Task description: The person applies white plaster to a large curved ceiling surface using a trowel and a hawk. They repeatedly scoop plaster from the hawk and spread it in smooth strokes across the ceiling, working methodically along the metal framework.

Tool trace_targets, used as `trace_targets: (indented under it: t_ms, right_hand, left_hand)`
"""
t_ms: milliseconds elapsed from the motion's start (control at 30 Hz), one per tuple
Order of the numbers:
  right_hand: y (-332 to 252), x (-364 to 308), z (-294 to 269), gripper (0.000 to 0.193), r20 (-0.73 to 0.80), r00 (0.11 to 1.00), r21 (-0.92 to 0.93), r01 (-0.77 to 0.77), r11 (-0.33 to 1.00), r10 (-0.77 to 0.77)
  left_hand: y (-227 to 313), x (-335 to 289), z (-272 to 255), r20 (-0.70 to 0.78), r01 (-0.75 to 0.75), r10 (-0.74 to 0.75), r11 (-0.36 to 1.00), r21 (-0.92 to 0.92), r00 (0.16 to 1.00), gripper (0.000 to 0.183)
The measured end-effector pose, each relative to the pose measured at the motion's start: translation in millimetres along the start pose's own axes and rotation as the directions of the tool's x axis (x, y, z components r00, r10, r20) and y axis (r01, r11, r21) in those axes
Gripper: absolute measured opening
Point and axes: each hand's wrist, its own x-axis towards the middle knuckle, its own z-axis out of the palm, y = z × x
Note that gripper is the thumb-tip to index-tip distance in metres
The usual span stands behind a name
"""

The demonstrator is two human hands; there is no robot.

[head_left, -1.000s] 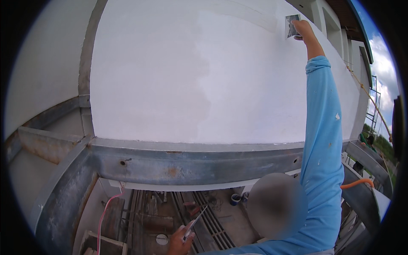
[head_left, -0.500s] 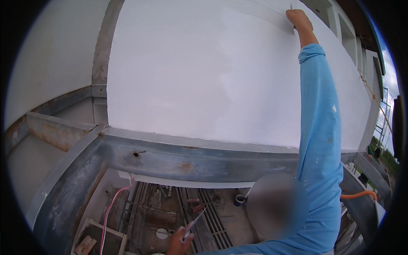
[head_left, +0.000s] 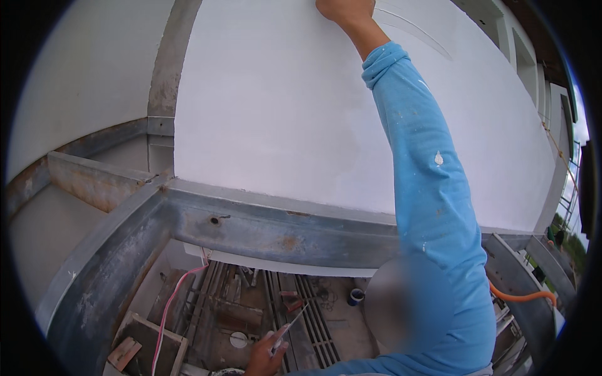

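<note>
Below, your left hand grips a blade; I can't tell what your right hand holds; 1 bucket looks dark inside.

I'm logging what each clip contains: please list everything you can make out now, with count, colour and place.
Wall: 1, white, centre
Column: 1, grey, left of the wall
Steel beams: several, rusty grey, below the wall
Cable: 1, pink, lower left
Hose: 1, orange, lower right
Rope: 1, yellowish, far right
Can: 1, dark blue, lower middle
Long bars: several, dark, lower middle
Disc: 1, white, lower middle
Blurred patch: 1, grey-blue, lower right; contents hidden
Bladed tool: 1, grey, lower middle
Sleeve: 1, light blue, right side
Left hand: 1, bare, bottom, holding the bladed tool
Right hand: 1, bare, top edge, grip out of frame
</note>
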Motion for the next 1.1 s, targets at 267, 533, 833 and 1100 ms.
trace_targets:
  t_ms: [267, 533, 833, 1100]
  right_hand:
    - [-3.2, -48.5, -58.9, 0.027, 0.207, 0.978, 0.296, -0.040, 0.954, -0.023]
    - [269.7, -78.3, -93.3, 0.043, 0.440, 0.600, 0.251, -0.796, 0.550, 0.668]
    - [300.2, -78.5, -62.0, 0.040, 0.459, 0.560, 0.053, -0.793, 0.608, 0.690]
    - [195.5, -59.1, -51.2, 0.036, 0.245, 0.815, -0.265, -0.465, 0.845, 0.525]
  left_hand:
    - [53.7, 7.6, -18.6, 0.009, -0.146, 0.147, 0.987, -0.068, 0.989, 0.027]
    - [28.7, 12.1, -14.4, 0.143, -0.134, 0.154, 0.981, -0.141, 0.978, 0.035]
    - [44.7, 24.6, -8.7, 0.224, -0.142, 0.170, 0.981, -0.133, 0.960, 0.044]
    - [35.0, 24.2, -3.6, 0.168, -0.124, 0.154, 0.977, -0.173, 0.974, 0.044]
